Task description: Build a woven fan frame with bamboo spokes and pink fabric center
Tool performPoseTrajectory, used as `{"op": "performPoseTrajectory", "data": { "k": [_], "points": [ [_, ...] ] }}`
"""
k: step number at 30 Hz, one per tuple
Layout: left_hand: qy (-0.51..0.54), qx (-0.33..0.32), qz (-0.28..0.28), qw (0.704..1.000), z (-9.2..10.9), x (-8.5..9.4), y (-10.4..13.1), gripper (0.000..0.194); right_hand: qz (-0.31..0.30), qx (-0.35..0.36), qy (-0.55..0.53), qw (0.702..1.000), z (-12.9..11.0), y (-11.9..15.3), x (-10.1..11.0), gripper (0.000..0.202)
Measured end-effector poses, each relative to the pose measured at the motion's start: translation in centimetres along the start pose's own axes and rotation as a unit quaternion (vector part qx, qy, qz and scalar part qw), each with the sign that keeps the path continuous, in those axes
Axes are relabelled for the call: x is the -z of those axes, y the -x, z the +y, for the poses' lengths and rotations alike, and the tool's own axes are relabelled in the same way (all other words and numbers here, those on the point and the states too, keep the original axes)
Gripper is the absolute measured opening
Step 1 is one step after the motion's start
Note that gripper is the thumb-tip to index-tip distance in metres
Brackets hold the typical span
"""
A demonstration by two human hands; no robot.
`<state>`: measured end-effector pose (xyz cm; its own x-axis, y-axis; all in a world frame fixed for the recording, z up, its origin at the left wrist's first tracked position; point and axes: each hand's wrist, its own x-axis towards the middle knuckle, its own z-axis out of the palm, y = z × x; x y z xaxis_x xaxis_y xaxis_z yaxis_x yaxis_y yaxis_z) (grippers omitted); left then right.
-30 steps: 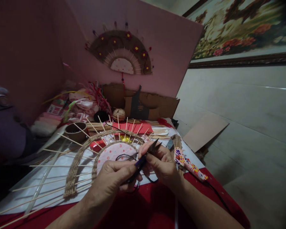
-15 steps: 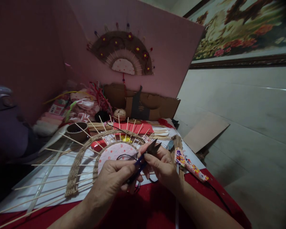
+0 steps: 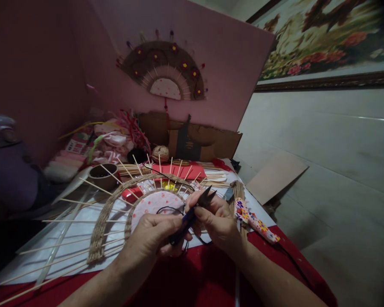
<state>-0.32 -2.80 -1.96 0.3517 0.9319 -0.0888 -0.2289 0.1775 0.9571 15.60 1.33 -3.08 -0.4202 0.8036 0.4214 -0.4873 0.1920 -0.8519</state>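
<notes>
Left hand [image 3: 153,233] and right hand [image 3: 220,218], both closed, pinch dark snips [image 3: 188,219] near opposite ends, likely for steadiness; black cord [image 3: 206,243] loops beneath; woven fan [image 3: 100,230] lies beyond.

1. Small snips [image 3: 188,218]: blue handles, dark blades parted, tips angled up and rightward.
2. Black cord [image 3: 168,208]: thin, looped loosely near the snips.
3. Fan [image 3: 156,202]: woven band, dotted pink half-round, sticks radiating outward.
</notes>
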Motion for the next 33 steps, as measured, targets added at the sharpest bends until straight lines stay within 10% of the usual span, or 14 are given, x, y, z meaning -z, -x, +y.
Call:
{"op": "performPoseTrajectory", "data": {
  "k": [33],
  "points": [
    [-0.012,-0.009,-0.010,1.000,0.44,-0.12,-0.04,0.030,-0.021,0.029,-0.001,0.999,0.34,-0.24,0.14,0.011]
  ]
}}
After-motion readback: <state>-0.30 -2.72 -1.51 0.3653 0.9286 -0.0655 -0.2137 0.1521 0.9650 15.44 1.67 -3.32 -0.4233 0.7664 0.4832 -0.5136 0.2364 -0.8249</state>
